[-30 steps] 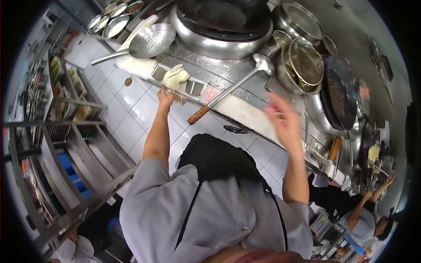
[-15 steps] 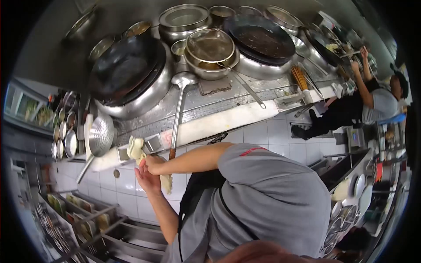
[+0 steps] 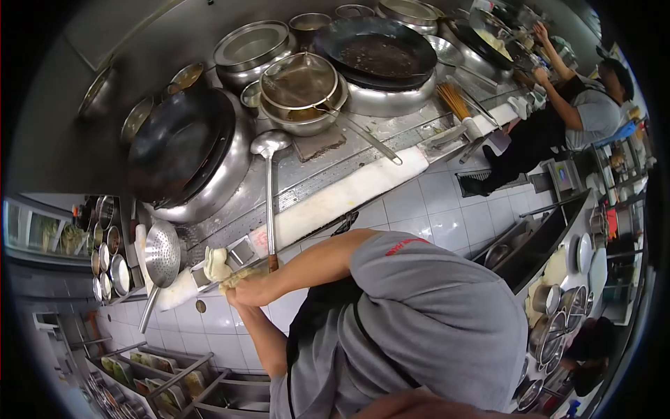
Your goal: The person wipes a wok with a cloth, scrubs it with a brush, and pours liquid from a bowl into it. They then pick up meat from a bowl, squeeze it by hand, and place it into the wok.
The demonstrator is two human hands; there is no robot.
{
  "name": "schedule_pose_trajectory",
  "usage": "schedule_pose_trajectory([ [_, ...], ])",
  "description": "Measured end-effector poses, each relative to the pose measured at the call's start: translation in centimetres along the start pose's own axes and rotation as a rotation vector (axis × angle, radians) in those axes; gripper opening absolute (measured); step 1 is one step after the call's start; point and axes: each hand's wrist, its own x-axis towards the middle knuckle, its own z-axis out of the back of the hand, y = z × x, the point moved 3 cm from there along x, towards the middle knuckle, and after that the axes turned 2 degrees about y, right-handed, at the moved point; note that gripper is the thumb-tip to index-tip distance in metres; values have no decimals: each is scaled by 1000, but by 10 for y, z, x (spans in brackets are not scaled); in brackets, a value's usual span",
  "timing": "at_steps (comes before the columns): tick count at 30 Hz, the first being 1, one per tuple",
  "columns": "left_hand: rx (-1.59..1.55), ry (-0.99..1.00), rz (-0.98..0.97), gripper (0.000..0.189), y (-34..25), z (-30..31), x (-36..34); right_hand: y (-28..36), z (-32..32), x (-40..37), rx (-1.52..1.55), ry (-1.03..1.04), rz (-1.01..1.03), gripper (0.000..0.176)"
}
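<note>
A cream-coloured cloth (image 3: 236,277) is bunched in my hands over the front edge of the stove counter. My right hand (image 3: 257,288) is closed around it. Partly behind and below is my left hand (image 3: 236,299), close against the right one, its fingers mostly hidden. A second pale, folded cloth (image 3: 216,265) lies on the counter edge just beyond the hands. The long ladle (image 3: 271,195) rests on the counter, with its wooden handle end close to my right wrist. Left of the hands lies a perforated strainer (image 3: 162,255), its handle jutting past the edge.
Black woks (image 3: 183,143) (image 3: 380,52) stand on steel burner rings. Between them a round mesh sieve (image 3: 299,80) sits over a steel bowl. Below left is a rack with food containers (image 3: 160,373). A co-worker (image 3: 586,112) works at a wok farther right.
The hands have drawn closer together, and the cloth end that hung below them is no longer visible. My view has shifted, with the stove now farther left.
</note>
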Motion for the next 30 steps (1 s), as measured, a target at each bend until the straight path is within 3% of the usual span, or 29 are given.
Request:
schedule_pose_trajectory([
  [3,252,-48,-138,34,-9,14,6,3,48,-26,38,38,-58,22],
  [5,619,-187,-285,34,-26,37,6,-12,111,-67,105,72,-2,24],
  [6,726,-440,-109,41,-41,17,-29,-17,145,-95,150,96,36,25],
  [7,959,-560,-254,47,-54,13,-44,-21,186,-131,320,18,57,26],
  [8,1119,-607,-562,49,-72,38,-38,-32,222,-169,485,-64,85,28],
  [9,1153,-711,-782,47,-85,16,-59,-57,224,-201,754,24,-80,29],
  [11,1044,-584,-1041,43,-95,-81,-109,-81,249,-275,1082,29,-321,27],
  [12,900,-360,-1065,40,-91,-134,-118,-93,256,-311,1124,-78,-361,27],
  [13,999,-162,-1106,34,-72,-207,-141,-103,258,-343,1160,-183,-403,26],
  [14,716,94,-747,34,-46,-241,-124,-109,255,-368,1196,-269,-439,26],
  [15,740,128,-597,34,-8,-303,-141,-116,252,-392,1227,-358,-475,26],
  [17,613,379,-298,47,75,-379,-146,-127,239,-424,1281,-489,-543,25],
  [18,563,450,-123,56,116,-410,-155,-131,232,-438,1301,-531,-576,24],
  [20,421,425,293,57,179,-460,-174,-141,219,-465,1305,-597,-638,24],
  [23,240,633,519,51,218,-469,-139,-156,200,-506,1272,-666,-738,24],
  [24,350,597,391,44,212,-464,-133,-161,194,-522,1265,-699,-773,24],
  [26,356,594,314,40,183,-435,-95,-166,175,-553,1314,-779,-844,23],
  [28,620,331,162,43,162,-441,-122,-177,160,-582,1399,-869,-908,22],
  [30,631,305,202,45,174,-472,-176,-191,143,-605,1443,-909,-949,20],
])
